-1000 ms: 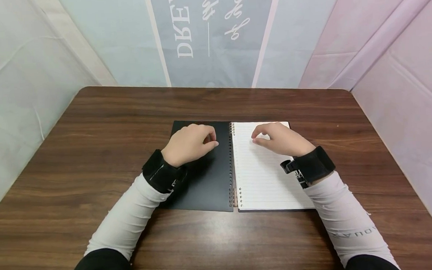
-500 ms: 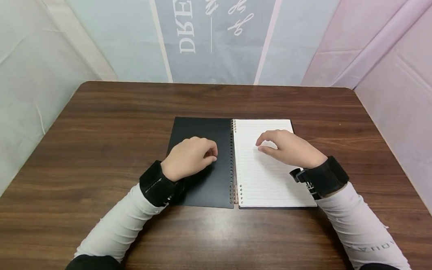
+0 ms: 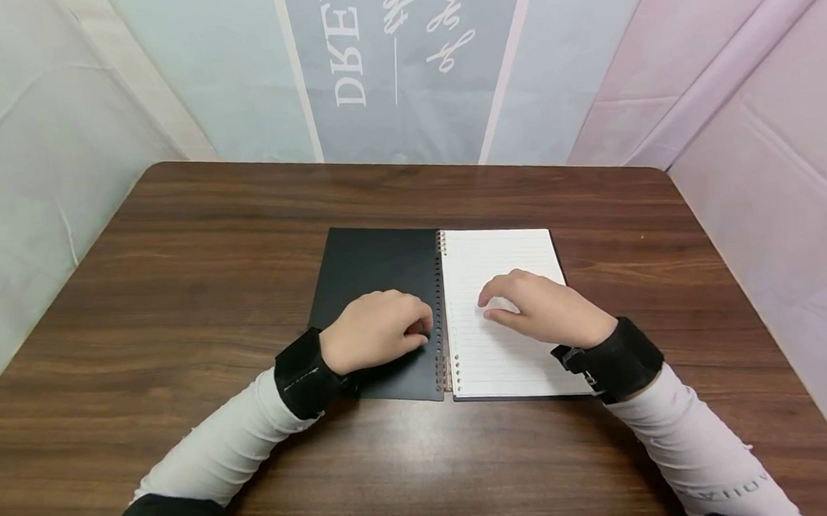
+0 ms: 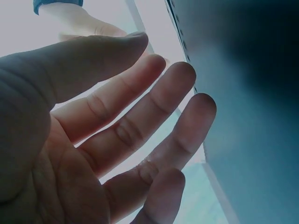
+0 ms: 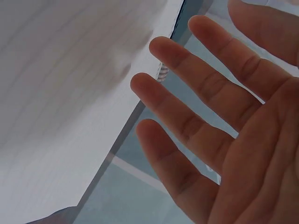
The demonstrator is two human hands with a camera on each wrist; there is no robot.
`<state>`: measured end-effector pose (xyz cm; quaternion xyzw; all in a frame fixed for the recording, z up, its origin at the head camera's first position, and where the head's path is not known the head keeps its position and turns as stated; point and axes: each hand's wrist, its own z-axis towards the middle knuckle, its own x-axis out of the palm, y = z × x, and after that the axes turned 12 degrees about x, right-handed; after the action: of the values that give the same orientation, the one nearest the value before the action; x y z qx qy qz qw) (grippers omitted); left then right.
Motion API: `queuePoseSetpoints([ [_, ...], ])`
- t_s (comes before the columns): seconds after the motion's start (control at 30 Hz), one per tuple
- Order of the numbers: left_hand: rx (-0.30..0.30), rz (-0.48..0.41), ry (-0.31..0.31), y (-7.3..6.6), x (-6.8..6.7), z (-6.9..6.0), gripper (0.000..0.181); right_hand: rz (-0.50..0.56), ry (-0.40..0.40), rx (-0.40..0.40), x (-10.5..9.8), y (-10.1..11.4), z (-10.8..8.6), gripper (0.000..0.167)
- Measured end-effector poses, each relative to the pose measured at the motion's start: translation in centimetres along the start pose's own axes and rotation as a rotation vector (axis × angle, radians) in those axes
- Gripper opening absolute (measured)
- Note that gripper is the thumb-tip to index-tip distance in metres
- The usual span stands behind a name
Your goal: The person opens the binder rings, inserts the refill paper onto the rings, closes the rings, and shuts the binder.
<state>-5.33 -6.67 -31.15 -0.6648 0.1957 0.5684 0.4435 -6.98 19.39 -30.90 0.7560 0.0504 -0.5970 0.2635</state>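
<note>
A spiral notebook lies spread on the table, its black cover [image 3: 378,260] on the left and a white lined page [image 3: 500,249] on the right. Over the lower part of the cover is my left hand [image 3: 374,332], with relaxed, slightly bent fingers and nothing in them. My right hand [image 3: 546,309] is above the lined page, palm down, fingers loosely bent and holding nothing. In the left wrist view the fingers [image 4: 133,126] are apart with the dark cover beyond them. The right wrist view has the fingers [image 5: 191,126] spread near the page [image 5: 60,93].
The brown wooden table [image 3: 198,300] extends around the notebook on all sides. A grey-blue printed cloth [image 3: 406,126] hangs behind its far edge. Pale cloth walls [image 3: 24,193] stand at the left and right. Each wrist wears a black strap [image 3: 307,375].
Both hands have moved down over the notebook, toward the table's near edge. The view has shifted slightly; the notebook looks still.
</note>
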Motion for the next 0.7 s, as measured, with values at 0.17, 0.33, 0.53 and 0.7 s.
queuePoseSetpoints([
  [0.17,0.040,0.012,0.008,-0.5,0.4,0.0,0.002,-0.016,-0.020,-0.051,0.7,0.6,-0.3,0.007],
  [0.33,0.058,0.012,0.032,-0.8,0.8,0.3,0.003,-0.055,-0.038,-0.093,1.3,1.2,-0.7,0.006],
  [0.53,0.081,0.013,0.052,-1.2,1.3,0.5,0.008,-0.092,-0.012,-0.139,2.0,2.1,-1.0,0.004],
  [0.7,0.080,0.014,0.043,-1.4,1.5,0.4,0.010,-0.088,0.009,-0.185,2.5,2.8,-1.0,0.005],
])
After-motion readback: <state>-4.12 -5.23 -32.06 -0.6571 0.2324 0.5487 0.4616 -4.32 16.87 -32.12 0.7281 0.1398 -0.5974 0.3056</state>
